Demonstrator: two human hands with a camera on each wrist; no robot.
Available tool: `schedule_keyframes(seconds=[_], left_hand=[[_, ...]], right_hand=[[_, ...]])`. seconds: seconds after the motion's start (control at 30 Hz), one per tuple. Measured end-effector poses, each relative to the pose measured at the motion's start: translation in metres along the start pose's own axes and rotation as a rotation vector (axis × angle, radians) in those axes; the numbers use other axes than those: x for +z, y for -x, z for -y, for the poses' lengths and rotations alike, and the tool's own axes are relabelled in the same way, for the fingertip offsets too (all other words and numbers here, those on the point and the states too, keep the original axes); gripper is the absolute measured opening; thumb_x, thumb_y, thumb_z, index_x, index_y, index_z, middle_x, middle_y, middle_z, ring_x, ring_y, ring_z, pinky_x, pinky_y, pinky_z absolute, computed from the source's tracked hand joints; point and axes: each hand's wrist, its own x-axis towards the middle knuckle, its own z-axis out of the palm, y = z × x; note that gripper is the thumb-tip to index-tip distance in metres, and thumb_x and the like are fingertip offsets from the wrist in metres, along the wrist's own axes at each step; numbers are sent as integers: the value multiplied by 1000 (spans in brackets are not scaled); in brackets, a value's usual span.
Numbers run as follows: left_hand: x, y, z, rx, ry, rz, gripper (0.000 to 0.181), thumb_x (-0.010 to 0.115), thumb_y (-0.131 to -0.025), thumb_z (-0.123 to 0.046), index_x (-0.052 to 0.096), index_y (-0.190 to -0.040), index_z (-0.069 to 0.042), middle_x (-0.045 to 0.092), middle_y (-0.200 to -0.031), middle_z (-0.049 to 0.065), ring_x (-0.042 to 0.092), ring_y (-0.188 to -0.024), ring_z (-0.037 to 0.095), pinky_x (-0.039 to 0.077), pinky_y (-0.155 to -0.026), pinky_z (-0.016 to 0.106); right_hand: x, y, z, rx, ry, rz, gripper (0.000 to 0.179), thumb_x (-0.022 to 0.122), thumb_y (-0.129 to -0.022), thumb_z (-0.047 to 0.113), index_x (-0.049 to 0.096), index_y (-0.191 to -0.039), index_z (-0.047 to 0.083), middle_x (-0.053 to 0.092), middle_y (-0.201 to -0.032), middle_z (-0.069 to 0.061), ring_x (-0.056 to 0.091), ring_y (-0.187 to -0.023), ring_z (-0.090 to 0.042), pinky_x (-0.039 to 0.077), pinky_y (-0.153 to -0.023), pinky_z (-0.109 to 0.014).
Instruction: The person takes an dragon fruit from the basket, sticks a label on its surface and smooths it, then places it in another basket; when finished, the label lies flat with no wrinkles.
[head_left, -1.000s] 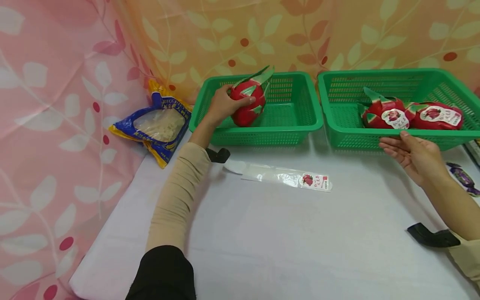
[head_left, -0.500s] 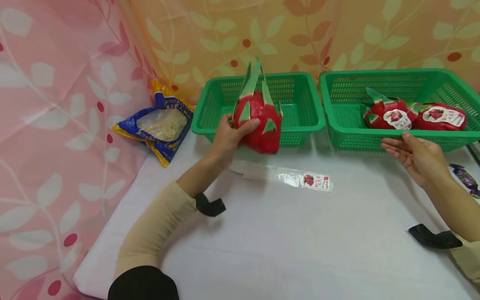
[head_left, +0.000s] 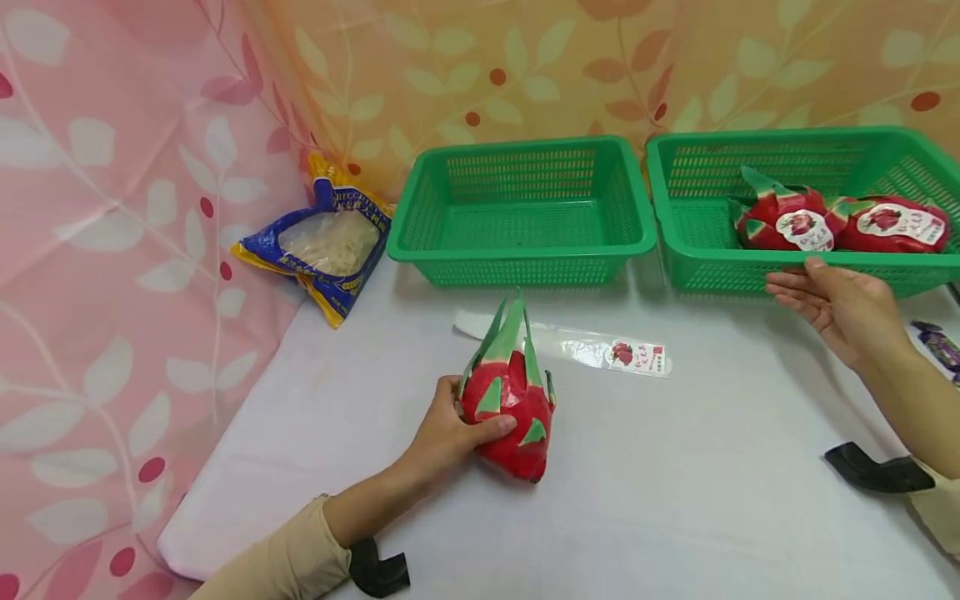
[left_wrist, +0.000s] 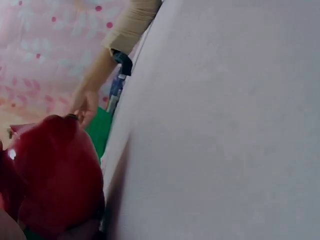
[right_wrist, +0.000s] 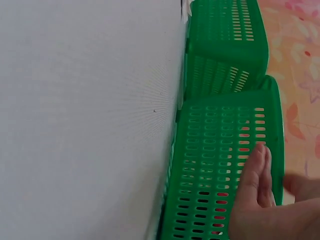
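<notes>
My left hand (head_left: pixel 452 429) grips a red dragon fruit (head_left: pixel 510 417) with long green leaf tips pointing up, over the white table in front of the left green basket (head_left: pixel 521 254). The thumb lies across its near side; the other fingers are mostly hidden behind it. Close up in the left wrist view, the dragon fruit (left_wrist: pixel 60 175) fills the lower left. My right hand (head_left: pixel 847 312) rests at the front of the right green basket (head_left: pixel 720 271), its straight fingers (right_wrist: pixel 253 172) along the outer wall and its thumb at the rim.
Inside the right basket lie two labelled dragon fruits (head_left: pixel 787 218). A clear plastic strip (head_left: pixel 585 346) with a printed label lies before the left basket. At the left is a blue and yellow pasta bag (head_left: pixel 322 242); a purple wrapped candy (head_left: pixel 937 342) lies far right.
My left hand has lifted the dragon fruit out of the left basket and brought it toward me over the table. The right hand has stayed at the right basket's front.
</notes>
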Motion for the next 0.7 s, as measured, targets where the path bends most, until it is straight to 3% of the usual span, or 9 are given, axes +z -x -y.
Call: schedule_keyframes(seconds=[0.07,0.17,0.23,0.3,0.4,0.53,0.6,0.7], left_hand=[[0,0,2,20,-58,17,69,74,-75,-31,31,-125,-10,48,-122,7,48,-115,23,54,-81,35],[-3,0,1,62,-197,51,66,69,-77,-42,34,-122,-9,52,-117,5,52,-109,20,54,-80,32],[-6,1,0,80,-299,78,63,63,-79,-49,36,-120,-9,55,-113,5,53,-103,17,54,-76,30],[-8,2,-1,95,-370,107,63,59,-81,-54,38,-120,-9,57,-109,4,54,-98,16,53,-74,29],[-8,5,-3,110,-421,173,67,52,-84,-57,35,-130,-10,59,-111,2,54,-100,16,52,-74,27],[-7,8,-5,132,-439,241,74,48,-87,-56,26,-142,-12,60,-113,2,56,-99,14,52,-72,25],[-6,11,-5,132,-391,273,75,50,-87,-52,22,-144,-12,62,-112,3,59,-94,13,53,-72,25],[-2,13,-2,140,-230,332,74,58,-87,-41,19,-146,-19,63,-113,7,64,-92,14,55,-74,28]], right_hand=[[7,2,-3,11,222,69,25,41,-96,2,65,-103,-2,72,-94,-11,70,-84,-20,55,-71,-26],[29,5,-12,8,739,172,21,47,-94,2,63,-108,1,72,-93,-2,68,-84,-9,54,-71,-20],[49,6,-21,-37,1080,237,19,55,-91,7,64,-107,4,71,-92,0,66,-83,-1,52,-70,-15],[69,5,-31,-87,1306,298,20,61,-88,12,65,-106,3,71,-91,0,62,-82,3,51,-70,-14],[90,1,-47,-151,1458,374,24,68,-83,16,67,-104,3,69,-94,-4,60,-84,-3,52,-70,-18],[105,-7,-63,-170,1520,406,36,73,-78,21,65,-107,1,66,-99,-7,61,-89,-19,52,-73,-30],[108,-10,-68,-170,1544,425,41,75,-76,23,64,-108,0,65,-100,-8,60,-91,-22,51,-75,-35],[110,-15,-73,-167,1579,465,42,77,-73,23,65,-108,1,63,-99,-9,58,-91,-21,47,-77,-37]])
